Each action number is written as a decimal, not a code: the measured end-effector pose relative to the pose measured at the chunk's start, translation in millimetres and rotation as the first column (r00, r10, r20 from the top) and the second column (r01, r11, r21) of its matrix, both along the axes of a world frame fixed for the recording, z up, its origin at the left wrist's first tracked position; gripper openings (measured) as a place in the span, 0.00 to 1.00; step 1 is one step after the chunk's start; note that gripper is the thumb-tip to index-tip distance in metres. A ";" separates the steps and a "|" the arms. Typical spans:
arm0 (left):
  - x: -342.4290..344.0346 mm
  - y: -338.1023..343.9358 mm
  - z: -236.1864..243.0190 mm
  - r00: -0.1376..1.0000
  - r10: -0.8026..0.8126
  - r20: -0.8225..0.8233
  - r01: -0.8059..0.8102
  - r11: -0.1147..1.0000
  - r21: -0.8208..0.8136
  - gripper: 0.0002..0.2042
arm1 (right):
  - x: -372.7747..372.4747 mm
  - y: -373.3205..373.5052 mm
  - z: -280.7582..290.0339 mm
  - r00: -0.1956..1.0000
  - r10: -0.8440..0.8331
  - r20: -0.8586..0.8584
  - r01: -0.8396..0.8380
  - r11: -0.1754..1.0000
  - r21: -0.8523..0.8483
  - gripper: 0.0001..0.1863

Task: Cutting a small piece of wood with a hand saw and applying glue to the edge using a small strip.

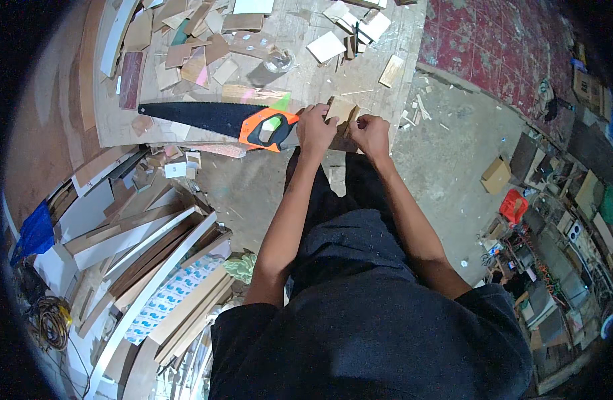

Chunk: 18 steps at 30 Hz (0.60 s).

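Observation:
At the front edge of the wooden table [400,100], my left hand [316,130] grips the left side of a short tan board [343,108]. My right hand [370,137] is closed on a thin strip of wood [352,119] at the board's right side; whether that strip is separate from the board I cannot tell. Just left of my hands lies a handsaw [200,115] with a long black blade and an orange and black handle, near or under my left hand. A clear cup [278,61] stands behind the saw among loose wood offcuts [186,50].
Stacked boards and panels [153,280] fill the lower left, with a blue sheet [34,230] and coiled cable [53,320]. A red tiled surface [480,47] is at the upper right. A cardboard piece [495,175], a red plastic item [513,207] and cluttered scrap [560,267] lie to the right.

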State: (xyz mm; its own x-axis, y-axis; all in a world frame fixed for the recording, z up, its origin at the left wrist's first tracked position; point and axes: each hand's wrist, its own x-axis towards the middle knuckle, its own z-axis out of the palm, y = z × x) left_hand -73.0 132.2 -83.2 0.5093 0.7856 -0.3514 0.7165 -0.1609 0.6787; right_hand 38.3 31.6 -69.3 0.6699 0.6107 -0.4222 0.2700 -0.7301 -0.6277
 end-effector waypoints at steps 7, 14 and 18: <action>3.7 1.6 5.2 1.000 0.008 -0.026 -0.010 0.997 -0.077 0.14 | 3.4 -3.2 -10.4 0.994 -0.105 -0.025 0.106 0.992 0.075 0.17; -0.2 1.4 -2.2 0.999 0.027 -0.047 -0.031 0.995 -0.097 0.15 | 6.4 3.1 5.2 0.995 -0.094 -0.028 0.092 0.994 -0.062 0.17; 1.8 -0.1 -1.6 0.999 0.022 -0.025 -0.023 0.997 -0.075 0.16 | 11.9 -2.3 -5.7 0.999 -0.041 0.014 0.041 0.999 -0.034 0.18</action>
